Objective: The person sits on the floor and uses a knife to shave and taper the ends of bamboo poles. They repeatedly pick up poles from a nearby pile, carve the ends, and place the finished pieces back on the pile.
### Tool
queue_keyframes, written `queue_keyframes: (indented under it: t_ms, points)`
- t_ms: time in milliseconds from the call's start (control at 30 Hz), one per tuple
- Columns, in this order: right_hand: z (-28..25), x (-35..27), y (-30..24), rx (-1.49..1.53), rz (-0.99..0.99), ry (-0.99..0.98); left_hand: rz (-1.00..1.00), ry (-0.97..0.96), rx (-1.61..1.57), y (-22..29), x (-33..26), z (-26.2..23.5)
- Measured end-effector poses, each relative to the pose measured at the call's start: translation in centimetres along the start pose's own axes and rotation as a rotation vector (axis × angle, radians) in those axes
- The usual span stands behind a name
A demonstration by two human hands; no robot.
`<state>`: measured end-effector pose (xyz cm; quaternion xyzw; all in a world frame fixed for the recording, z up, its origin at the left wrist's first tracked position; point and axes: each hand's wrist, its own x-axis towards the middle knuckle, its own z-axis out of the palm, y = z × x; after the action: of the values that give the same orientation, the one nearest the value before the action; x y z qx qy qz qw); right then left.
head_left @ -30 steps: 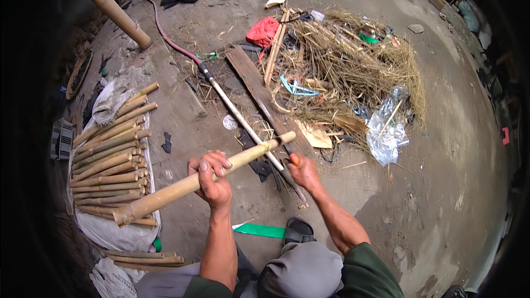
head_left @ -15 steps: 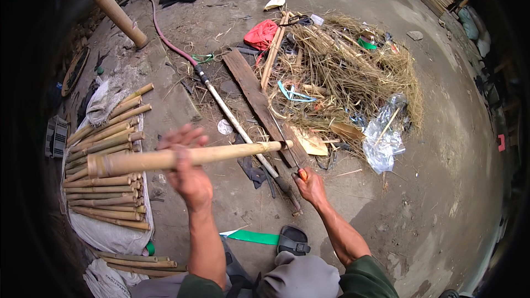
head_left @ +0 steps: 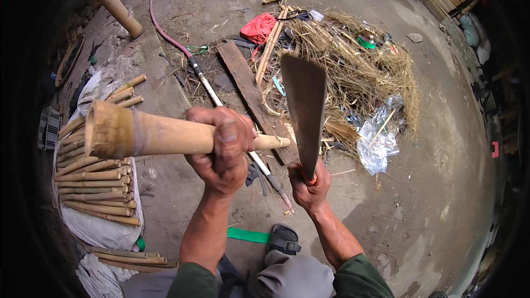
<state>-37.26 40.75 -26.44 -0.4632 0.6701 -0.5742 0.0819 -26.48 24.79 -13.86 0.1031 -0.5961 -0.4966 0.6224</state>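
Observation:
My left hand [head_left: 221, 149] is wrapped round a bamboo pole [head_left: 165, 131], which lies across in front of me with its thick hollow end to the left. The pole's thinner end reaches toward my right hand [head_left: 310, 185]. That hand grips the orange handle of a machete [head_left: 305, 105], its broad dark blade standing up and pointing away from me. Blade and pole tip look close together; whether they touch I cannot tell. Under them lies a dark wooden plank [head_left: 248, 85] on the ground.
Stacked bamboo pieces [head_left: 91, 190] lie on a white sack at the left. A heap of dry straw and scraps [head_left: 364, 72] spreads beyond the plank, with clear plastic [head_left: 378, 146] beside it. A pale pipe [head_left: 210, 89] joins a pink hose [head_left: 160, 27]. A thick bamboo post [head_left: 110, 3] stands at far left.
My left hand has closed round the pole and sits further right along it. The machete has swung from nearly edge-on, low over the plank, to upright with its flat face showing.

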Motion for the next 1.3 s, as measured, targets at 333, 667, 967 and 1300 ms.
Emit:
queue_keyframes:
  t_ms: [333,667,967,1300]
  points:
    - [-0.3,-0.6,-0.7,-0.031,0.294,-0.096,-0.053,0.061,0.007,-0.2,-0.5,1.8]
    - [-0.7,-1.3,2.1,-0.108,0.57,-0.287,-0.104,0.153,-0.012,-0.9,0.4,1.6]
    - [-0.8,-1.2,1.8,-0.085,0.233,-0.016,-0.101,0.027,0.112,-1.1,0.9,2.9]
    - [-2.8,-0.4,0.3,0.052,0.178,0.112,-0.021,0.049,0.35,-1.9,0.7,4.2]
